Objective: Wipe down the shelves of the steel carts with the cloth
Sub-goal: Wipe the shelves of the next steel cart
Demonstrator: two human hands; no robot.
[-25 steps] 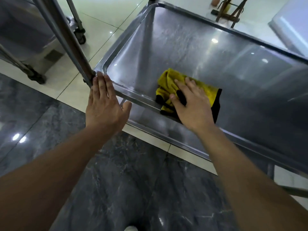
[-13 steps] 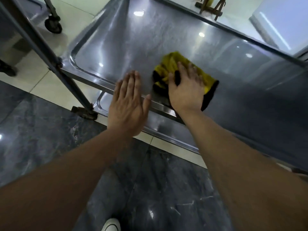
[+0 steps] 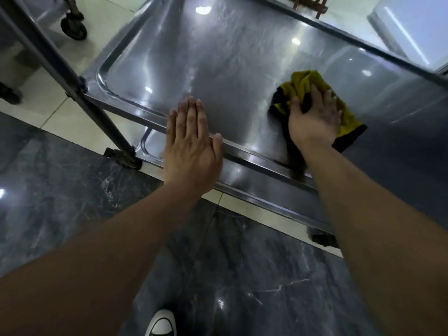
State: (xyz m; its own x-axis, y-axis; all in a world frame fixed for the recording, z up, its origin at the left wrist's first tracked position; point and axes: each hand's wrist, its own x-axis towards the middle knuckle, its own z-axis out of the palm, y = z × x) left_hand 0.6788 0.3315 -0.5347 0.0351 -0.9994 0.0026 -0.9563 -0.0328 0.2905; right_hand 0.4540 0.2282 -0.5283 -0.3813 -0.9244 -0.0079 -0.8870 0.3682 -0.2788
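The steel cart shelf (image 3: 232,69) fills more of the view than half a second ago, its near left corner and upright post (image 3: 60,69) now further in frame. A lower shelf (image 3: 254,175) shows beneath its near rim, and the dark marble floor (image 3: 242,275) lies below. The right hand (image 3: 315,120) has slid rightward along the shelf with the yellow and black cloth (image 3: 305,86), so the hands now sit well apart rather than just beside each other. Its grip is flat and spread, palm pressing the cloth down onto the shelf surface towards the right side, near the front rim. The left hand (image 3: 191,144) lies over the near rim with fingers straight and together, holding nothing. A white shoe toe (image 3: 161,323) shows at the bottom edge. No readable writing or brand appears anywhere.
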